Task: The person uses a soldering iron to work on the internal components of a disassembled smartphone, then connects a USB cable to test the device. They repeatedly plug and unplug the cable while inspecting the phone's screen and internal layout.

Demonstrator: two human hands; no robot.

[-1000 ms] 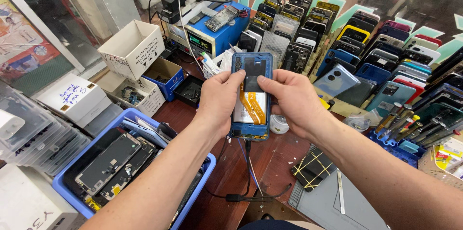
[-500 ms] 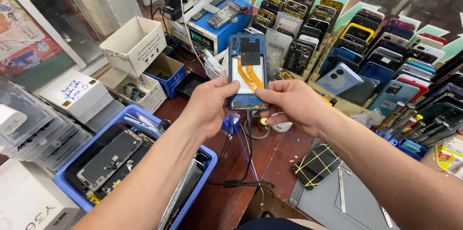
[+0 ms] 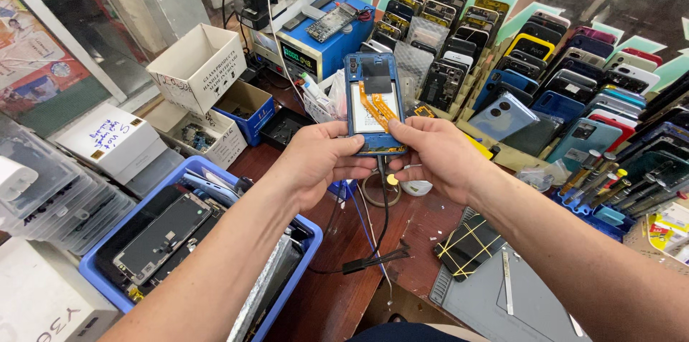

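between both hands' grip (image 3: 380, 150) stands an opened blue phone (image 3: 373, 101).

My left hand (image 3: 319, 162) and right hand (image 3: 434, 157) cover the lower end of the opened blue phone (image 3: 373, 98). The white box (image 3: 43, 306) at bottom left and the grey mat (image 3: 517, 306) run off the frame's edge. The parts in the small open box (image 3: 197, 137) are too tiny to tell.

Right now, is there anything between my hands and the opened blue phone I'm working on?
No, nothing visible. The left hand and right hand both grip the lower end of the opened blue phone directly, thumbs on its exposed inside. A black cable hangs from its bottom edge, below the hands.
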